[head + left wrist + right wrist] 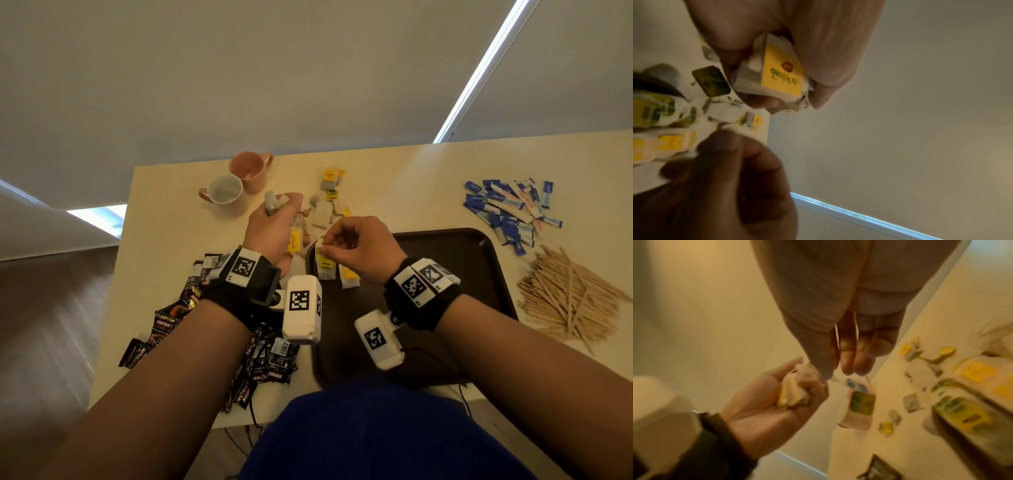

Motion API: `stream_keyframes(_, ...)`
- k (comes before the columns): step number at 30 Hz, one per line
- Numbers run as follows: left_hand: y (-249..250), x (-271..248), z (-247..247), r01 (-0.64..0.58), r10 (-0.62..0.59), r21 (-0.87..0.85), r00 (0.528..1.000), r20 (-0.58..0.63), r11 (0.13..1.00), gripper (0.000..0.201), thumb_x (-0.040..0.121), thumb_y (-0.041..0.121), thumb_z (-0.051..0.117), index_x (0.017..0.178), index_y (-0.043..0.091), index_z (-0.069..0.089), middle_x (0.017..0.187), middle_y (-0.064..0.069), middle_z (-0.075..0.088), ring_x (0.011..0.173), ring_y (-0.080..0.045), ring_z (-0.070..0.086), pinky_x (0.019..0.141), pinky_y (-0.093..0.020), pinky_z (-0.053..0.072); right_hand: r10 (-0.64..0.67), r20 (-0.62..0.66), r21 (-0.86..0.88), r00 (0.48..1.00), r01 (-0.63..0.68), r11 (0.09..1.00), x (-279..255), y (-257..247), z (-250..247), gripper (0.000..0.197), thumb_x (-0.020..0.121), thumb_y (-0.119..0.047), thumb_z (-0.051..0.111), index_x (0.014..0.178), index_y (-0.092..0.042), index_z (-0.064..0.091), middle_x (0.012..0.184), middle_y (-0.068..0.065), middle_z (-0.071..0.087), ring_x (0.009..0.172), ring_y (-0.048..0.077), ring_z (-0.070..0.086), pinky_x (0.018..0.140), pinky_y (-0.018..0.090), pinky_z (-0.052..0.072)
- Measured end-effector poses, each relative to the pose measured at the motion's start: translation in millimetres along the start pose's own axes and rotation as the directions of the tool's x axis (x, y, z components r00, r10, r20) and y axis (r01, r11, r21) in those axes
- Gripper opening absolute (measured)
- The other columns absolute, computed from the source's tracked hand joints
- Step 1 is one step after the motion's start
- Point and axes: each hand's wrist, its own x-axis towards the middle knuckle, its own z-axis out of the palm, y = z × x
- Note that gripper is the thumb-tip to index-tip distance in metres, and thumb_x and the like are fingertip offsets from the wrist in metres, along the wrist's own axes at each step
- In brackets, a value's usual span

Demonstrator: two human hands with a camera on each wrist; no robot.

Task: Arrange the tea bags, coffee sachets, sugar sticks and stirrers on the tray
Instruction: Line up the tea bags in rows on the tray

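Left hand (274, 226) grips yellow-tagged tea bags (777, 73); right hand (363, 250) pinches one above the tray (479, 260). Sachets (171, 318) read "KOPIKO".

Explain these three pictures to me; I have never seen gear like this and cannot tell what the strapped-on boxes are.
No machine here: a person works with bare hands, cameras strapped to both wrists. The wide picture comes from a head camera; the two close ones look along each hand. On the table lie a dark tray, two mugs, sugar sticks, wooden stirrers, coffee sachets and loose tea bags. The left hand grips a bunch of tea bags; the right hand pinches one over the tray's corner.
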Motion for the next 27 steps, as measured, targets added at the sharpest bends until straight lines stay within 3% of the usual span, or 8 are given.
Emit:
stream_keyframes(2,0,1,-9,0.0,0.0,0.02,1.0,0.002,1.0,0.005,0.095,0.02,0.065,0.093,0.015,0.066,0.079,-0.007,0.063,0.057,-0.018,0.054,0.047,-0.024,0.043,0.043,0.093,-0.154,0.995,-0.028,0.988,0,12,0,0.005,0.084,-0.021,0.077,0.081,-0.02,0.072,0.074,-0.01,0.067,0.067,-0.001,0.06,0.064,0.016,0.048)
stream_keyframes(4,-2,2,-19,0.007,-0.008,0.059,1.0,0.005,0.998,0.006,0.094,0.017,0.065,0.088,0.015,0.064,0.078,-0.008,0.062,0.052,-0.016,0.048,0.043,-0.022,0.035,0.105,0.205,-0.288,0.973,-0.042,0.957,-4,24,9,0.007,0.087,-0.022,0.073,0.09,-0.016,0.075,0.086,-0.004,0.07,0.081,0.006,0.064,0.076,0.024,0.054)
stream_keyframes(9,-13,3,-49,0.012,-0.013,0.199,1.0,0.003,0.98,0.008,0.093,0.019,0.065,0.085,0.016,0.064,0.077,-0.007,0.063,0.049,-0.015,0.046,0.042,-0.02,0.032,0.181,0.374,-0.397,0.91,-0.019,0.918,-2,42,49,0.014,0.091,-0.02,0.068,0.101,-0.012,0.074,0.099,0.001,0.07,0.094,0.015,0.064,0.085,0.028,0.055)
stream_keyframes(14,-20,6,-66,0.003,0.008,0.259,0.999,-0.042,0.966,0.004,0.093,0.016,0.063,0.091,0.013,0.063,0.073,-0.005,0.066,0.048,-0.015,0.048,0.042,-0.02,0.034,0.171,0.45,-0.568,0.877,0.133,0.812,27,51,99,0.017,0.093,-0.016,0.057,0.101,-0.018,0.072,0.103,0.005,0.068,0.095,0.025,0.064,0.084,0.038,0.056)
stream_keyframes(17,-24,9,-69,0.013,-0.003,0.264,0.999,-0.039,0.964,0.005,0.093,0.015,0.062,0.092,0.012,0.065,0.071,-0.004,0.066,0.048,-0.017,0.049,0.045,-0.022,0.035,0.183,0.48,-0.676,0.858,0.229,0.7,48,53,125,0.021,0.095,-0.016,0.052,0.107,-0.02,0.069,0.11,0.008,0.063,0.103,0.029,0.058,0.082,0.035,0.051)
stream_keyframes(21,-24,12,-71,0.039,-0.029,0.269,0.999,-0.041,0.962,0.006,0.093,0.017,0.063,0.088,0.015,0.067,0.074,-0.005,0.067,0.052,-0.017,0.051,0.047,-0.024,0.038,0.139,0.532,-0.739,0.835,0.378,0.557,66,54,144,0.031,0.1,-0.022,0.044,0.128,-0.017,0.057,0.127,0.008,0.055,0.123,0.031,0.044,0.1,0.043,0.04)
stream_keyframes(25,-23,16,-71,0.038,-0.027,0.257,0.999,-0.043,0.966,0.007,0.092,0.019,0.065,0.085,0.019,0.067,0.077,-0.005,0.068,0.056,-0.017,0.055,0.045,-0.021,0.039,0.161,0.54,-0.766,0.826,0.403,0.501,68,50,153,0.031,0.098,-0.023,0.047,0.127,-0.014,0.056,0.13,0.008,0.055,0.126,0.031,0.042,0.104,0.045,0.037)
stream_keyframes(27,-24,17,-71,0.037,-0.027,0.26,0.999,-0.04,0.965,0.007,0.091,0.021,0.066,0.085,0.021,0.068,0.077,-0.003,0.069,0.057,-0.015,0.056,0.046,-0.022,0.04,0.179,0.533,-0.753,0.827,0.367,0.546,68,47,152,0.029,0.097,-0.021,0.051,0.123,-0.011,0.059,0.125,0.009,0.057,0.121,0.031,0.047,0.098,0.042,0.041)
